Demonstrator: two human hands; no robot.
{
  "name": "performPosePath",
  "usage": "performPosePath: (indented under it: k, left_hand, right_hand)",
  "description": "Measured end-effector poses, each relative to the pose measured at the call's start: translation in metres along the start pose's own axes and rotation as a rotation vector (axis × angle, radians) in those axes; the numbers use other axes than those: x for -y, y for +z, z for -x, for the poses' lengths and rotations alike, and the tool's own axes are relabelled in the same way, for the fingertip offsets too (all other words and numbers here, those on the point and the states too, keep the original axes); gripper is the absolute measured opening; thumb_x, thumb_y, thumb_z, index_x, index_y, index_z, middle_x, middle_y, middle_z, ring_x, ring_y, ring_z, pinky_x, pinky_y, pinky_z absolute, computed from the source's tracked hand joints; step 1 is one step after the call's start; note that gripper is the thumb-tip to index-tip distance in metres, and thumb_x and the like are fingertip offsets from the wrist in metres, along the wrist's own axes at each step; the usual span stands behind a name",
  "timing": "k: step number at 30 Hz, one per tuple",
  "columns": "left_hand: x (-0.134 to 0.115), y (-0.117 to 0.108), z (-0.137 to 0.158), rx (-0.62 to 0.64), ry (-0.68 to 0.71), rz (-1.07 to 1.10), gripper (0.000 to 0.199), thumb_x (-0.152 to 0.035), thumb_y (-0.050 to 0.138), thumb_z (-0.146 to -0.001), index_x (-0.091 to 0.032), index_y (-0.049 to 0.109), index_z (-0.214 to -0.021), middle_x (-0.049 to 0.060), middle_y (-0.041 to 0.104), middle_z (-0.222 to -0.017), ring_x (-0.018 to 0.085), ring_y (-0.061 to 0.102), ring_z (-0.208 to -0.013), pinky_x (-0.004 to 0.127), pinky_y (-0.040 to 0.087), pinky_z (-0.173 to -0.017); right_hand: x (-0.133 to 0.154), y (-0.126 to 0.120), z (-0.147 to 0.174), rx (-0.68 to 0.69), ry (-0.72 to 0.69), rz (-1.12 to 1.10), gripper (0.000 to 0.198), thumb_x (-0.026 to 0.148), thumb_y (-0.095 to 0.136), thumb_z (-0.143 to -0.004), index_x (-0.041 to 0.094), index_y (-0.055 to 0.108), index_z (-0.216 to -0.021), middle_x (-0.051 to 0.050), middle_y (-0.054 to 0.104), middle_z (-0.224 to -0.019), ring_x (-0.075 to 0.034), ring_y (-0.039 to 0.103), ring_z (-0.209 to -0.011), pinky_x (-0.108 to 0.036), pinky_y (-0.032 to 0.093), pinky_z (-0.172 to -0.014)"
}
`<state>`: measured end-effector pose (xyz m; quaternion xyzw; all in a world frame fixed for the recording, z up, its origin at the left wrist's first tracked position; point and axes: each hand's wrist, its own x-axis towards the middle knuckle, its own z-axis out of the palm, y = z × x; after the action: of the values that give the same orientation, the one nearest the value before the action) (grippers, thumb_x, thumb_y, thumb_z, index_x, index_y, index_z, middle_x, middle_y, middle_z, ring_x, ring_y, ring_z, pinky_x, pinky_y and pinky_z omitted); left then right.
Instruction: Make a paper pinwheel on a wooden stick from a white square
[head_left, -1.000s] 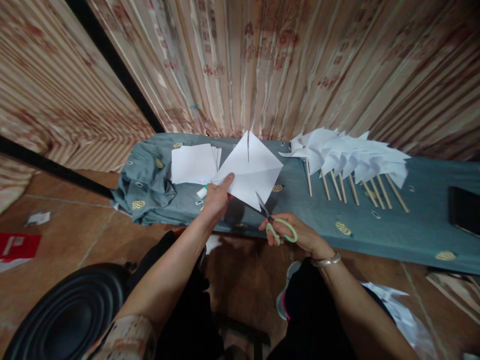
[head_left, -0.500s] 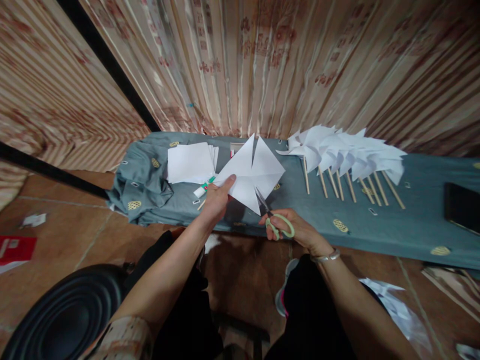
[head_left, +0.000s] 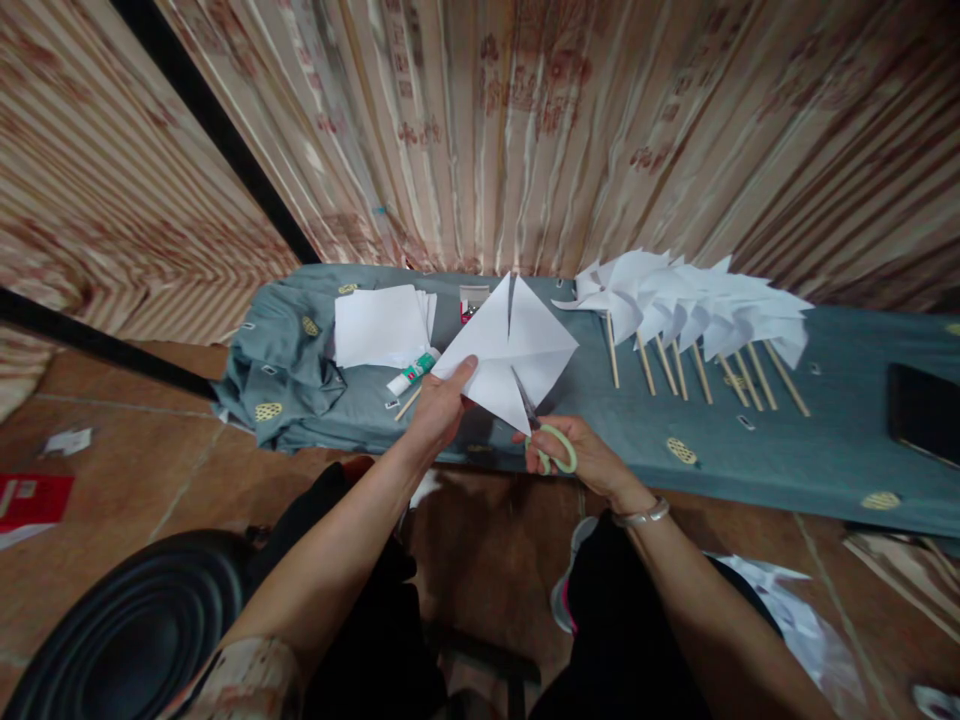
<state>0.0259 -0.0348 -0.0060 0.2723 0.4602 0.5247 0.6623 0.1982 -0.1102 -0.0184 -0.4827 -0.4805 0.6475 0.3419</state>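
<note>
Currently: left hand (head_left: 441, 405), 1, thumb uppermost, pinching the white sheet (head_left: 491, 352) by its left side; right hand (head_left: 589, 455), 1, grasping green-handled scissors (head_left: 532, 412), blades at the sheet's near corner. Sheet: held over the cloth-covered bench (head_left: 615, 430), 1 slit at its far corner. Risks, as judged: a slack pinch could let it twist and the cut stray; an overlong snip could reach and weaken its centre. Beyond: green-and-white tube (head_left: 414, 372) and paper stack (head_left: 379, 328), leftward; paper pinwheels (head_left: 675, 300) on sticks, rightward.
</note>
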Motion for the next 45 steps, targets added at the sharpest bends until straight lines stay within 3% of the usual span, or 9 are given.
performPosePath:
  k: [7, 22, 27, 32, 37, 39, 43, 45]
  left_hand:
    - [0.0, 0.001, 0.001, -0.018, -0.009, 0.029, 0.02, -0.023, 0.076, -0.073, -0.018, 0.068, -0.091, 0.008, 0.076, -0.097, 0.025, 0.07, -0.099, 0.035, 0.058, -0.082]
    - [0.001, 0.001, 0.0, -0.03, -0.003, 0.037, 0.01, -0.02, 0.07, -0.078, -0.018, 0.067, -0.088, 0.007, 0.076, -0.094, 0.024, 0.07, -0.096, 0.033, 0.058, -0.08]
    - [0.001, 0.0, 0.0, -0.025, -0.001, 0.057, 0.02, -0.023, 0.077, -0.073, -0.018, 0.068, -0.09, 0.008, 0.076, -0.097, 0.026, 0.069, -0.101, 0.036, 0.058, -0.083]
    - [-0.004, -0.003, -0.005, -0.013, 0.037, 0.083, 0.024, -0.025, 0.079, -0.07, -0.017, 0.069, -0.09, 0.009, 0.076, -0.098, 0.027, 0.068, -0.103, 0.037, 0.057, -0.084]
    - [-0.02, -0.012, -0.016, -0.03, 0.107, 0.109, 0.015, -0.018, 0.073, -0.072, -0.016, 0.07, -0.087, 0.008, 0.077, -0.094, 0.026, 0.069, -0.101, 0.035, 0.057, -0.084]
    - [-0.023, -0.015, -0.019, -0.028, 0.126, 0.093, 0.019, -0.017, 0.072, -0.07, -0.015, 0.071, -0.089, 0.007, 0.077, -0.091, 0.023, 0.07, -0.096, 0.032, 0.056, -0.081]
    - [-0.016, -0.018, -0.017, 0.061, 0.085, -0.034, 0.022, -0.022, 0.076, -0.063, -0.013, 0.073, -0.082, 0.008, 0.077, -0.083, 0.021, 0.07, -0.079, 0.028, 0.054, -0.069]
    - [-0.009, -0.018, -0.013, 0.124, 0.031, -0.114, 0.022, -0.024, 0.078, -0.059, -0.013, 0.073, -0.077, 0.008, 0.076, -0.078, 0.019, 0.068, -0.069, 0.027, 0.052, -0.064]
  right_hand:
    - [-0.002, 0.003, -0.002, -0.029, -0.018, 0.025, 0.05, 0.066, 0.072, -0.068, 0.016, 0.063, -0.061, -0.001, 0.061, -0.054, -0.009, 0.047, -0.049, -0.022, 0.034, -0.048]
    - [-0.008, 0.005, -0.007, -0.072, -0.006, 0.04, 0.049, 0.064, 0.072, -0.068, 0.017, 0.062, -0.057, -0.001, 0.06, -0.052, -0.008, 0.045, -0.048, -0.022, 0.032, -0.047]
    - [-0.01, 0.006, -0.008, -0.083, -0.016, 0.054, 0.049, 0.064, 0.071, -0.069, 0.017, 0.061, -0.058, 0.0, 0.059, -0.051, -0.008, 0.046, -0.048, -0.022, 0.034, -0.048]
    - [-0.003, 0.001, -0.002, 0.038, 0.011, 0.02, 0.056, 0.071, 0.067, -0.069, 0.016, 0.067, -0.078, -0.003, 0.066, -0.061, -0.01, 0.052, -0.053, -0.022, 0.039, -0.052]
    - [0.004, -0.029, 0.013, 0.144, 0.084, 0.05, 0.06, 0.07, 0.071, -0.065, 0.014, 0.069, -0.088, -0.004, 0.068, -0.063, -0.011, 0.053, -0.052, -0.023, 0.037, -0.049]
    - [0.005, -0.042, 0.017, 0.041, 0.04, 0.028, 0.059, 0.069, 0.073, -0.064, 0.015, 0.069, -0.087, -0.004, 0.067, -0.062, -0.012, 0.053, -0.052, -0.025, 0.039, -0.051]
    - [0.003, -0.058, 0.013, -0.499, -0.164, 0.006, 0.054, 0.065, 0.077, -0.061, 0.02, 0.067, -0.09, -0.004, 0.069, -0.072, -0.015, 0.056, -0.059, -0.027, 0.043, -0.055]
    - [0.003, -0.06, 0.008, -0.648, -0.218, 0.077, 0.053, 0.061, 0.08, -0.059, 0.021, 0.066, -0.091, -0.003, 0.069, -0.076, -0.015, 0.057, -0.064, -0.027, 0.045, -0.058]
